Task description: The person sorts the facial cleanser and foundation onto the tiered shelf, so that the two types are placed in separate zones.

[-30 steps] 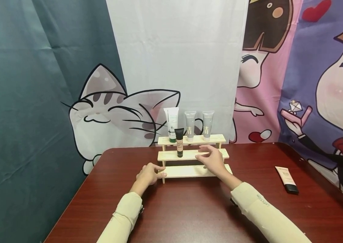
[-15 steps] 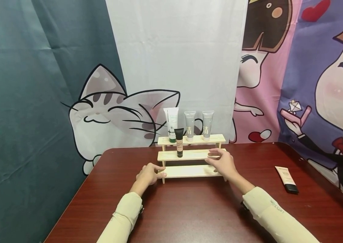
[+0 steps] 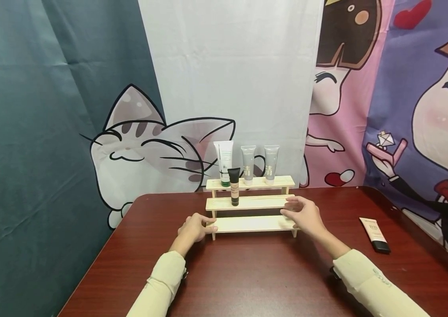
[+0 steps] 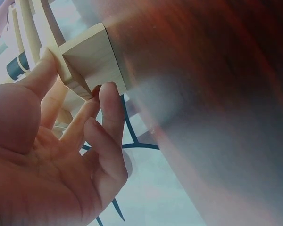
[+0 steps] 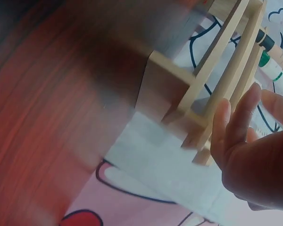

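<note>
The left hand (image 3: 193, 228) pinched the wooden rack's (image 3: 247, 223) left end, while the right hand (image 3: 304, 214) stayed loose and open by its right end.

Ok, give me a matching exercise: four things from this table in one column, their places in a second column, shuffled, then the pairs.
Things:
1. black-capped tube
2. two grey tubes
3. beige tube
4. left hand

Places:
A. lying flat on the table, right of the wooden rack
B. top step
C. at the bottom step's left end
D. middle step

Pairs: 1-D, 2-B, 3-A, 4-C
</note>
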The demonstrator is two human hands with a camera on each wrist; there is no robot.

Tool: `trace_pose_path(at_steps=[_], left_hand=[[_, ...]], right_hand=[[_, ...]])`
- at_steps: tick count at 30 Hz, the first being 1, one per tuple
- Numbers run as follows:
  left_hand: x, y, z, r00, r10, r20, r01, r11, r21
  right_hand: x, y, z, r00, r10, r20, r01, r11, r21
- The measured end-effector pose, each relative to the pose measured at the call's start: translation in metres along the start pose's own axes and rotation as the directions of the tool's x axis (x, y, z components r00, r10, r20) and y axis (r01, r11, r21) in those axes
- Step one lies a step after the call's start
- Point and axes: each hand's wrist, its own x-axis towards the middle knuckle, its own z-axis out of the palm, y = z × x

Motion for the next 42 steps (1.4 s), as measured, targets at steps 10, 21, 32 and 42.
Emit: trace_pose_path(at_steps=[10, 21, 32, 42], left_hand=[[0.0, 0.001, 0.0, 1.0, 0.003, -0.005, -0.003, 1.0, 0.003], [0.001, 0.0, 0.0, 1.0, 0.019, -0.009, -0.019, 1.0, 0.007], [0.0, -0.002, 0.0, 0.996, 0.088, -0.026, -0.088, 0.996, -0.003], [0.0, 0.001, 0.0, 0.997, 0.069, -0.025, -0.069, 0.998, -0.002]], right_hand=[[-0.006, 0.012, -0.04, 0.999, 0.02, -0.026, -0.022, 0.996, -0.088], [-0.016, 0.027, -0.081, 0.999, 0.026, -0.036, -0.03, 0.99, -0.137], [-0.029, 0.047, -0.121, 0.996, 0.038, -0.081, -0.054, 0.975, -0.213], [-0.036, 0.069, -0.158, 0.984, 0.132, -0.122, -0.163, 0.938, -0.305]])
